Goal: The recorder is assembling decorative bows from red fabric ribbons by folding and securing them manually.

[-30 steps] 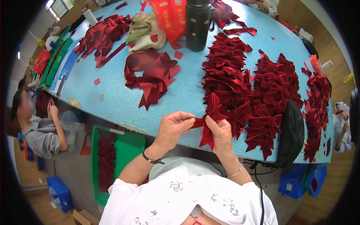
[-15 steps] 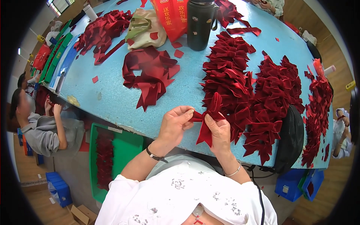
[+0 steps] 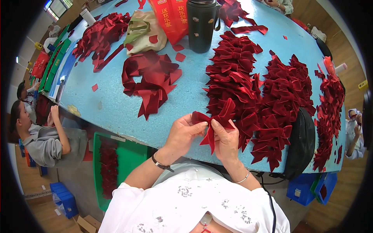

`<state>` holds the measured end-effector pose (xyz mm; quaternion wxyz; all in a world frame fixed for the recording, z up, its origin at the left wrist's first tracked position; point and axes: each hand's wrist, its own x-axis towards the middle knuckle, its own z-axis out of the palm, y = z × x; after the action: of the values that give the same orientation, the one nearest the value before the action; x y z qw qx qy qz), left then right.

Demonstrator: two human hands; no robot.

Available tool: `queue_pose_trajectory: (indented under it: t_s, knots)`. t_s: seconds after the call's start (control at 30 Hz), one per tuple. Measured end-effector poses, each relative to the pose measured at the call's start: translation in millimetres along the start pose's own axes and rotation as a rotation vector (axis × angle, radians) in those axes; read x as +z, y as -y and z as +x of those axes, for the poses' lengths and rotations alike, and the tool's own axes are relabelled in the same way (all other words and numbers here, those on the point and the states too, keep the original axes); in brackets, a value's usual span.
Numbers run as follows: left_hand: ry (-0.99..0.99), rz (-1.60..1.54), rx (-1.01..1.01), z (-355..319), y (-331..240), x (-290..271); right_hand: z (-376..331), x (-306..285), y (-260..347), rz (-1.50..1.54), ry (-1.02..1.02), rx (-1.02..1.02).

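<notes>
**Dark red velvet bow, held in both hands at the table's near edge**

Item: one bow (image 3: 213,123) of dark red, velvet-like ribbon. Two loops spread up and outward, the left loop flatter, the right one rising to a point. A single tail hangs down from the pinched centre and ends in a slanted cut. Surface matt, colour even, no trim visible.

Position: raised just above the near edge of the light blue table (image 3: 116,108), in front of the person's chest, close beside the large heap of finished bows (image 3: 237,73).

Hold: left hand (image 3: 182,134) closed on the left loop, thumb and fingertips pinching the ribbon near the knot. Right hand (image 3: 225,141) closed on the centre and tail from below, thumb pressed on the front. Both hands touch the bow; the fingertips of the two hands nearly meet at the knot.

Nearby stock: second heap of bows (image 3: 285,101) to the right of the first; a third strip of them (image 3: 330,112) at the far right edge. Loose cut ribbon pile (image 3: 149,77) to the left of centre. Dark flask (image 3: 202,23) upright farther back, beside a red bag (image 3: 171,17). Black pouch (image 3: 301,143) at the table's near right edge. Green tray (image 3: 120,163) with red pieces below the table, left.
</notes>
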<state>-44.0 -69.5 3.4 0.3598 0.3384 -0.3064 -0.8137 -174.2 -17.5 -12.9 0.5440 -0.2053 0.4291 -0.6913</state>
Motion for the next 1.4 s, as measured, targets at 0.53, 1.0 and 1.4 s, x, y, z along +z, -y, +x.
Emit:
queue_pose_trajectory:
  t_s: [0.53, 1.0, 1.4]
  knots:
    - [-0.033, -0.024, -0.052, -7.5, -22.1, 2.1, -0.4, 8.6, 7.4, 0.035, -0.002, 0.025]
    - [-0.106, -0.004, -0.006, -6.1, -6.2, -12.3, -12.4, 12.7, 1.4, -0.151, -0.024, 0.048]
    - [0.081, 0.316, -0.120, -2.7, -42.7, -19.2, -14.7, 8.9, 19.0, -0.180, 0.004, -0.189]
